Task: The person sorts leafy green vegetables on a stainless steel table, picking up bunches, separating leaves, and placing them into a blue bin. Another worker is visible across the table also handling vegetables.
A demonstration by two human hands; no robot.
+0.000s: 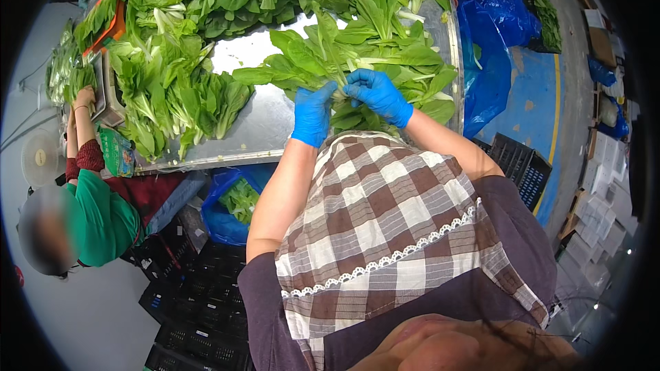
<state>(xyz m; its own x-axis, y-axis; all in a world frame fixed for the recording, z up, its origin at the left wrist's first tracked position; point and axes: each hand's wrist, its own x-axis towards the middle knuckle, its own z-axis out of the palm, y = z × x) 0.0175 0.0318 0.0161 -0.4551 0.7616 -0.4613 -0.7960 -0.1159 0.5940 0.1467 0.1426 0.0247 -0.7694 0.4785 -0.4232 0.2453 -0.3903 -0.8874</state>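
Observation:
My left hand [313, 116], in a blue glove, grips the base of a leafy green plant [304, 59] with pale stalks, resembling bok choy. Its leaves fan out away from me over the steel table [263, 118]. Close beside it on the right, my right hand [379, 95], gloved alike, pinches at the same stalk bases with thumb and fingers. The exact contact of the fingertips is partly hidden by the stalks. Loose greens [412, 62] lie under and beyond my right hand, up to the table's right side.
More greens [170, 87] are heaped at left and along the far side. A co-worker in a green top [103, 221] handles greens near a scale [111, 95]. Blue plastic bags [484, 67] and a black crate [518, 165] stand right; black crates [206, 293] lie below left.

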